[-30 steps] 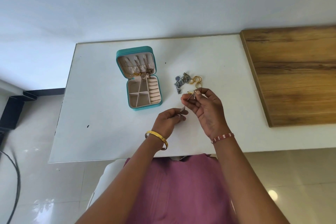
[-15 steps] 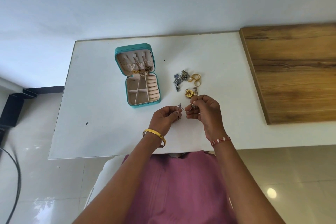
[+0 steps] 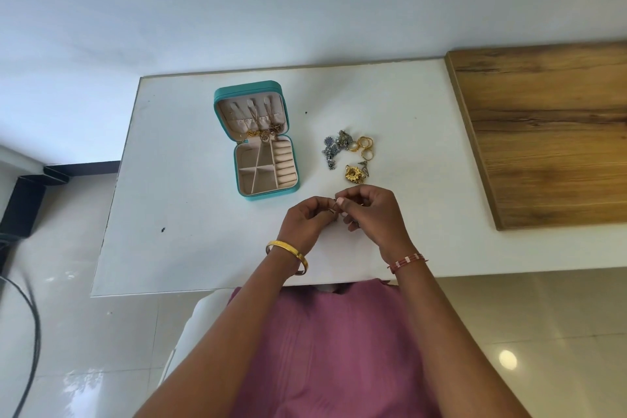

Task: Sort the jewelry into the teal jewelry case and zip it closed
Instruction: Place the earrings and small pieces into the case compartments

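Note:
The teal jewelry case (image 3: 251,92) lies open on the white table (image 3: 190,248), its lid folded back with gold chains hanging inside. Its beige lower compartments look bare. To the right of the case lies a loose pile: silver-blue pieces (image 3: 334,148), gold rings (image 3: 365,146) and a gold ornament (image 3: 354,174). In front of the pile my left hand (image 3: 307,222) and my right hand (image 3: 373,214) meet fingertip to fingertip. Both pinch a small earring (image 3: 334,209), mostly hidden by my fingers.
A wooden board (image 3: 543,132) covers the table's right side. A black cable (image 3: 30,332) and a dark stand are on the floor at the left. The table's near edge runs just under my wrists.
My right hand came down and toward me from the pile with a small piece. My left hand rose to meet it, and now both hands pinch it together.

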Available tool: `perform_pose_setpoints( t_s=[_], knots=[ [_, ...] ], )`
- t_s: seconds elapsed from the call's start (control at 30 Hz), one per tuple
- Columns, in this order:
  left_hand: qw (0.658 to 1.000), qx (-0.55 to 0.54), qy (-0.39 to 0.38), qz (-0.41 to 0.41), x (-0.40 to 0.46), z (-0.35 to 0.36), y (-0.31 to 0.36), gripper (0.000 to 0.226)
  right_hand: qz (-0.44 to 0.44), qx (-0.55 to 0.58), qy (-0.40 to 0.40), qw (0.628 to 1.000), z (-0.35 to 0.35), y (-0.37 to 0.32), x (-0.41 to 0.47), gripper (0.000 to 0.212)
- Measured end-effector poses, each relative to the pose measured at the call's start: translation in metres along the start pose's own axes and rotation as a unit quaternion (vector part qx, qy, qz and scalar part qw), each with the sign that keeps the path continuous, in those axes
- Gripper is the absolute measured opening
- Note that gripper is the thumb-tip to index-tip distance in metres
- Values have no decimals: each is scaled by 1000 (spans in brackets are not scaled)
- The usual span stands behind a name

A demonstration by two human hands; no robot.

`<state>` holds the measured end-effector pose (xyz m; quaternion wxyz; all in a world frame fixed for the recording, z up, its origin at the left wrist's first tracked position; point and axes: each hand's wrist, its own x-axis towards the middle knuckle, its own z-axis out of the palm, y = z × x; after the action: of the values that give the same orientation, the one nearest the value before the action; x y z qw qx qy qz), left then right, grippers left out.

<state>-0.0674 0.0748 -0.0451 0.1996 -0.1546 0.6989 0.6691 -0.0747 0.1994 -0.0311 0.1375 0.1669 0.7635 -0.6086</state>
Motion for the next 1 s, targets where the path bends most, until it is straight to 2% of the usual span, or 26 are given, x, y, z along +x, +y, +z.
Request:
perform_pose_setpoints(
  t_s=[0.2, 0.3, 0.5, 0.6, 0.7, 0.83, 1.0],
  knots=[
    [998, -60, 13, -26, 2, 1, 4, 22, -67, -17, 39, 997, 3, 0, -1, 14],
    [998, -43, 36, -5, 4, 1, 4, 20, -106, -44, 55, 992, 9, -1, -3, 13],
    [993, -64, 93, 19, 7, -1, 0, 18, -147, -79, 85, 982, 19, -1, -4, 14],
    [989, -102, 110, 15, 10, -3, 0, 17, -160, -83, 84, 980, 22, -3, -3, 13],
    [982, -148, 115, 10, 10, -3, 3, 16, -164, -81, 118, 976, 21, -8, 5, 14],
    [980, -151, 130, 3, 9, -5, 4, 12, -180, -180, 150, 955, 25, -15, 27, 18],
    [977, -167, 132, -15, 3, -8, -1, 11, -141, -326, 118, 927, 34, -12, 49, 25]
  ],
)
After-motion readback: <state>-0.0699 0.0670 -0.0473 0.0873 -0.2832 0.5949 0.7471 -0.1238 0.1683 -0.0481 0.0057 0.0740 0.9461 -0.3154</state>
